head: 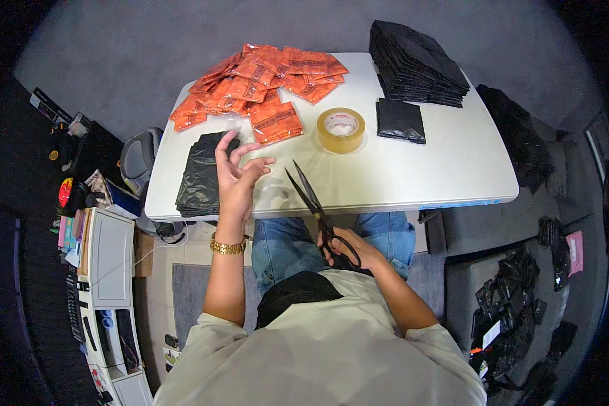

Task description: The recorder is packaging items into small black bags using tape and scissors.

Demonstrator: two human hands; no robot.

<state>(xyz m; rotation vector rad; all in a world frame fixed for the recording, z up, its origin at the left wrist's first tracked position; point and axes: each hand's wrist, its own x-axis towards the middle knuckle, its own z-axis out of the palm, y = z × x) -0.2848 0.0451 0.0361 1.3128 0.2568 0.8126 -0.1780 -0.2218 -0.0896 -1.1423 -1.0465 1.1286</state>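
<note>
My right hand (346,247) grips the handles of black metal scissors (315,205) at the table's near edge. Their blades point up and left over the white table (436,172), slightly parted. Raised above the table's left part, my left hand (238,170) has its fingers spread and curled, with nothing in them. Under and beside it lies a stack of folded black plastic bags (198,177), partly hidden by the hand. Just beyond, an orange packet in clear wrap (276,123) lies flat. A roll of clear packing tape (341,131) rests to its right.
A heap of orange packets (233,86) covers the table's far left. At the far right stand a tall stack of folded black sheets (416,63) and a small black packet (401,121). A white cabinet (110,259) is left; black bags (507,299) lie on a grey sofa (457,289) right.
</note>
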